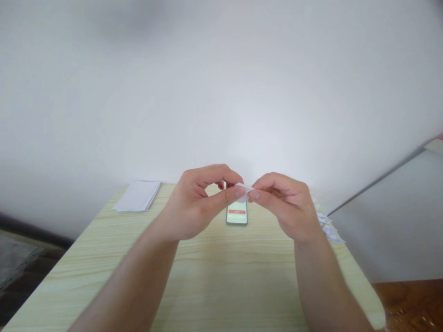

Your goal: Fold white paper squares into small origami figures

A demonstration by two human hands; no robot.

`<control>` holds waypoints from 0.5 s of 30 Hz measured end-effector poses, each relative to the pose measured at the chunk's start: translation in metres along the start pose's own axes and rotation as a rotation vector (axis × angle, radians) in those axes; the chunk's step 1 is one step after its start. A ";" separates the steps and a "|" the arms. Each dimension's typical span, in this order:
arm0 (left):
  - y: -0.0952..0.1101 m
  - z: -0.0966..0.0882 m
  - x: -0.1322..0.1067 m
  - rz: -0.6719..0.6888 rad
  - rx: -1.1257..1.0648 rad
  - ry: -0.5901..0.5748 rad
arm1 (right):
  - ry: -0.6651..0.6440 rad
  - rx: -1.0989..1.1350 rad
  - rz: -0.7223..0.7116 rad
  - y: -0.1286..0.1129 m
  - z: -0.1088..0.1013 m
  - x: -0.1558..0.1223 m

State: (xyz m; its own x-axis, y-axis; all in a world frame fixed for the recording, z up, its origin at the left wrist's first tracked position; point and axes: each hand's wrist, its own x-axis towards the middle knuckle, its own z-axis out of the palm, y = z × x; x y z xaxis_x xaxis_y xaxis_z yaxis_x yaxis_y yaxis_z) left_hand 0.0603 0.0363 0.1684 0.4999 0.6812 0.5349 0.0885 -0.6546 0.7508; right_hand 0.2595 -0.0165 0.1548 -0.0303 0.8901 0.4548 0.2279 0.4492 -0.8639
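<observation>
A small folded piece of white paper (244, 188) is held up above the table between my two hands. My left hand (199, 200) pinches its left side between thumb and forefinger. On the other side, my right hand (285, 200) grips the right end in the same way, with the remaining fingers curled in. The fingertips cover part of the paper, so its full shape is hidden. Below and behind it lies a phone (237, 218) with a lit screen and a red bar; its upper part is hidden by the hands and paper.
A stack of white paper sheets (137, 196) lies at the table's back left. Several folded white paper pieces (330, 229) sit along the right edge, partly behind my right arm. The pale wooden table (221, 281) meets a white wall (221, 92) at the back.
</observation>
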 end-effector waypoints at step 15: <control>-0.001 0.008 -0.001 -0.002 0.003 0.059 | 0.060 -0.115 -0.053 -0.001 0.005 0.000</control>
State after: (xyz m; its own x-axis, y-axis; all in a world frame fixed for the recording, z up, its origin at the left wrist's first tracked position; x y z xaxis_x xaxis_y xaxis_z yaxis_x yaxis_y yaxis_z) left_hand 0.0669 0.0339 0.1635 0.4476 0.7009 0.5553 0.0920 -0.6538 0.7510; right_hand 0.2548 -0.0162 0.1549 0.0128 0.8577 0.5140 0.3375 0.4802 -0.8096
